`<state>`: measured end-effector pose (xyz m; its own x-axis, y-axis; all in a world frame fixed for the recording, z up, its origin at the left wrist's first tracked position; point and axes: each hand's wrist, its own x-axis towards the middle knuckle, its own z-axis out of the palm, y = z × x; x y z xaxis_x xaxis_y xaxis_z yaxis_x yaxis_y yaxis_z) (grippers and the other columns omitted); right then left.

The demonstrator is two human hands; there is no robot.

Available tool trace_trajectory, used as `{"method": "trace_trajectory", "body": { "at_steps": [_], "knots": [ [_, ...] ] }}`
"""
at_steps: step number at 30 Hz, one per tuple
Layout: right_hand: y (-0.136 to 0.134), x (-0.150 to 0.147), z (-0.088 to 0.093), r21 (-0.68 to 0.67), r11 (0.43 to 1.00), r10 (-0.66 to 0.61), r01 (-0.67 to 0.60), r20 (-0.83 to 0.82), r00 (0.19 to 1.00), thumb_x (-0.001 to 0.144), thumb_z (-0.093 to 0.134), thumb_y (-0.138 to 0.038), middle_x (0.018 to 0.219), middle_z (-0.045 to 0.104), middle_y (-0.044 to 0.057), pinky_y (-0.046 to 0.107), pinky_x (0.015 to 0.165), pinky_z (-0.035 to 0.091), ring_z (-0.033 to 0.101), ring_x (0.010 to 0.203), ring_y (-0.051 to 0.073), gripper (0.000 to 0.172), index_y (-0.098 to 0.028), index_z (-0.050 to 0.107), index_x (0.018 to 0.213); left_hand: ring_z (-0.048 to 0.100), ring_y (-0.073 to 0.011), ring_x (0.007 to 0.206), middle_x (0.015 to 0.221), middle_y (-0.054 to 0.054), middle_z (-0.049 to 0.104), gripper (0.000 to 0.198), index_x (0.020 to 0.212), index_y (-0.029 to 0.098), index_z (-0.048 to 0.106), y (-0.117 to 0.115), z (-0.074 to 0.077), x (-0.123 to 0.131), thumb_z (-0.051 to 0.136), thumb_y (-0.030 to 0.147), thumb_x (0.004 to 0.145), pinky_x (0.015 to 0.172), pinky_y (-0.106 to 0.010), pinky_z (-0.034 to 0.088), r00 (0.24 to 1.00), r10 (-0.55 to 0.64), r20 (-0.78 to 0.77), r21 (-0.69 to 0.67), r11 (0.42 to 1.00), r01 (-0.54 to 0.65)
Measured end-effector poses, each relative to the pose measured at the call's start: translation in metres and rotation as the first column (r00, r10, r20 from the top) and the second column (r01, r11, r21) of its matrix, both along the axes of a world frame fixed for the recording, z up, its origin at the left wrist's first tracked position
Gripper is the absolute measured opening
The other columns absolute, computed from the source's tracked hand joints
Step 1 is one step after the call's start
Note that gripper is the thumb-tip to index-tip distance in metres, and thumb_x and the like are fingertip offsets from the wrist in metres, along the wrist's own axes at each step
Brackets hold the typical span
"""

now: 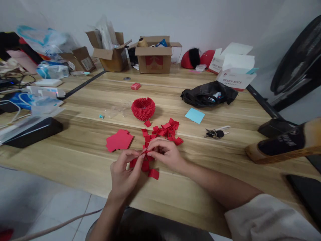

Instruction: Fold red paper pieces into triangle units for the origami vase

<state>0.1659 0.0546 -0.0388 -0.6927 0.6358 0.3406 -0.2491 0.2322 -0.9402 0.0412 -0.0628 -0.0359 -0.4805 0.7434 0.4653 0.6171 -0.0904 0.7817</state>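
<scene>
My left hand (pixel 126 169) and my right hand (pixel 167 154) meet near the table's front edge, both pinching one small piece of red paper (pixel 144 152) between thumbs and fingertips. Its exact fold is too small to make out. Under and behind my fingers lie several loose red paper pieces (pixel 165 130), with one (pixel 153 173) nearest the edge. To the left is a fanned stack of red paper sheets (pixel 119 140). Farther back stands a round red bowl (pixel 143 108), built from many small folded paper units, its rim spiky.
Behind the bowl sits a small red box (pixel 135 86). On the right are a blue paper sheet (pixel 195 115), keys (pixel 215 133), a black bag (pixel 209 94) and a bottle (pixel 283 142). A black case (pixel 35 132) lies left. Cardboard boxes (pixel 154 55) line the wall.
</scene>
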Motion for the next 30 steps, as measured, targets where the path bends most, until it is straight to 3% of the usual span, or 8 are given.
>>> {"method": "trace_trajectory", "body": {
  "at_steps": [3, 12, 20, 30],
  "knots": [
    [0.000, 0.001, 0.002, 0.038, 0.999, -0.006, 0.005, 0.012, 1.000, 0.079, 0.069, -0.023, 0.082, 0.062, 0.004, 0.025, 0.060, 0.042, 0.055, 0.071, 0.013, 0.007, -0.018, 0.065, 0.077, 0.073, -0.0183, 0.078, 0.085, -0.002, 0.074, 0.011, 0.090, 0.023, 0.057, 0.000, 0.001, 0.001, 0.065, 0.020, 0.082, 0.068, -0.031, 0.060, 1.000, -0.008, -0.007, 0.004, 1.000, 0.008],
    [-0.001, 0.000, 0.000, -0.034, 0.999, 0.024, -0.021, 0.067, 0.997, 0.077, 0.070, -0.022, 0.079, 0.059, 0.002, 0.023, 0.056, 0.041, 0.053, 0.067, 0.012, 0.014, -0.018, 0.057, 0.072, 0.073, -0.0190, 0.082, 0.090, -0.004, 0.075, 0.011, 0.089, 0.024, 0.055, 0.000, 0.003, 0.002, 0.062, 0.017, 0.084, 0.072, -0.033, 0.061, 0.998, -0.068, -0.007, 0.003, 0.998, 0.068],
    [-0.002, -0.001, -0.001, -0.178, 0.984, 0.043, -0.029, 0.078, 0.996, 0.074, 0.072, -0.026, 0.071, 0.058, -0.001, 0.023, 0.056, 0.041, 0.050, 0.062, 0.010, 0.017, -0.017, 0.057, 0.072, 0.070, -0.0149, 0.072, 0.078, 0.000, 0.072, 0.006, 0.077, 0.021, 0.061, 0.002, 0.006, -0.002, 0.062, 0.016, 0.081, 0.066, -0.025, 0.056, 0.991, -0.070, -0.110, -0.016, 0.997, 0.069],
    [-0.002, -0.002, -0.001, -0.199, 0.980, 0.033, -0.017, 0.077, 0.997, 0.071, 0.076, -0.034, 0.068, 0.055, -0.002, 0.023, 0.054, 0.038, 0.047, 0.059, 0.010, 0.026, -0.017, 0.056, 0.070, 0.069, -0.0138, 0.067, 0.075, 0.000, 0.072, 0.009, 0.073, 0.020, 0.062, 0.004, 0.011, -0.001, 0.059, 0.018, 0.081, 0.061, -0.022, 0.051, 0.992, -0.074, -0.098, -0.075, 0.995, 0.067]
  ]
}}
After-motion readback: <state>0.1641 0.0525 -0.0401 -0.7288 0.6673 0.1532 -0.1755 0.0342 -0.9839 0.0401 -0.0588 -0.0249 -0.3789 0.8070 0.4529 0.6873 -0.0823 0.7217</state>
